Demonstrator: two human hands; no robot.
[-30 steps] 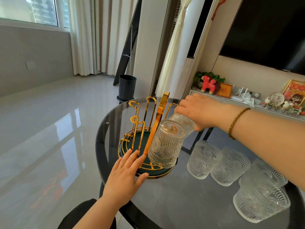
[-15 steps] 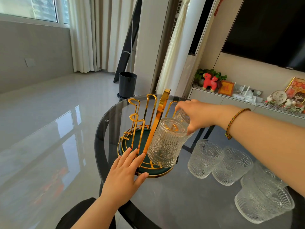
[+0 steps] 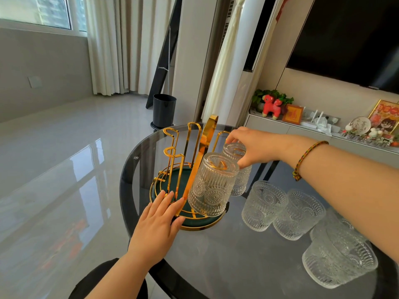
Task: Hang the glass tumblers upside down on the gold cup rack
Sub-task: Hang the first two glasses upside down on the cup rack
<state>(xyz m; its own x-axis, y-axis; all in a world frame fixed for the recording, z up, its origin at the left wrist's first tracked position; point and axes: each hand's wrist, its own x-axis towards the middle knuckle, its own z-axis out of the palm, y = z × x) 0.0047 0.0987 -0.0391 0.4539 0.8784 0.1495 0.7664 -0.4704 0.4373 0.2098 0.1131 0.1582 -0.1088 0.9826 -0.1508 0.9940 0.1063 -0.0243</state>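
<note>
The gold cup rack with a dark green round base stands on the glass table. One embossed glass tumbler hangs upside down on a front prong. Behind it, a second upside-down tumbler sits over a rear prong, and my right hand grips its upturned bottom with the fingertips. My left hand lies flat, fingers spread, on the front rim of the rack's base. Several more tumblers stand upright on the table to the right, under my right forearm.
The round table's edge curves along the left, with shiny floor beyond. A black bin stands on the floor behind the table. A low cabinet with a red toy and frames runs along the right wall.
My right hand has lowered the second tumbler down over the rear prong, from tilted to upright-inverted. My left hand has stayed on the base.
</note>
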